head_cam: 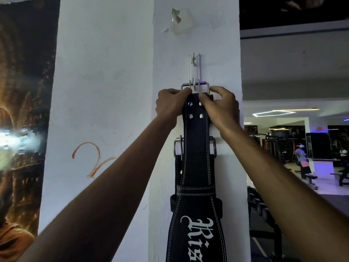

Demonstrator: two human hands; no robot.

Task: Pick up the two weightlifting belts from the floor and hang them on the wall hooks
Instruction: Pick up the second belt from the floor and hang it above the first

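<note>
- Head view: white pillar [105,110], both bare arms raised to it.
- Front belt [197,167]: black, white stitching, white lettering low down; hangs flat against the pillar, top end at the lower hook.
- Buckle [195,87]: metal, at the belt's top edge, its bar on the lower hook [193,82].
- Upper hook [193,59]: white, on the pillar above, bare.
- Rear belt [178,167]: black, behind the front belt, mostly hidden; its metal buckle [176,146] shows on both sides lower down. What holds it up cannot be told.
- Left hand [170,105]: fingers curled on the front belt's top left edge, thumb by the buckle.
- Right hand [220,105]: fingers pinched on the top right edge, forefinger at the buckle's corner.
- Poster [22,110]: dark, orange glow, left of the pillar.
- Gym floor [302,148]: right of the pillar, benches and distant people.
</note>
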